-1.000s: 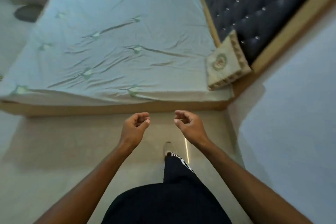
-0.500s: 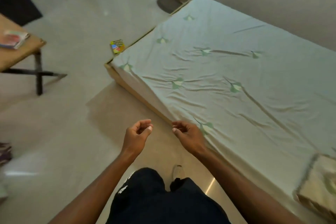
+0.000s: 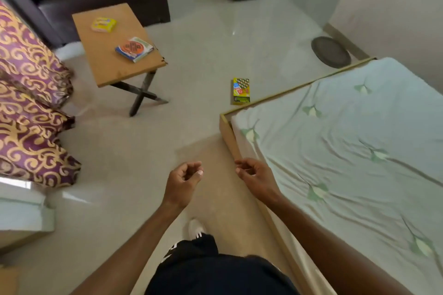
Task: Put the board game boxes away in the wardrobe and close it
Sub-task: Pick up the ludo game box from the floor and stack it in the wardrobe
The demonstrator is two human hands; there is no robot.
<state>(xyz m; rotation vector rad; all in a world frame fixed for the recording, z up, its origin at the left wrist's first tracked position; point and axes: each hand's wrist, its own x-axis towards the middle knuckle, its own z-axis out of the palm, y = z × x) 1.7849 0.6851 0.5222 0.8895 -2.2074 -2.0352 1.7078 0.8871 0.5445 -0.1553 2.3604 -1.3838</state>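
Yellow box (image 3: 241,90) flat on floor by bed corner; 2 boxes (image 3: 134,49) on table.

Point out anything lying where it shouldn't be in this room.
One colourful game box lies on the floor beside the corner of the bed, not on furniture. Two more boxes, a yellow one and an orange-and-blue one, lie loose on the wooden table.

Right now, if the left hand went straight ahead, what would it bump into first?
Probably nothing soon: the left hand faces bare beige floor. The wooden folding table lies off to its left.
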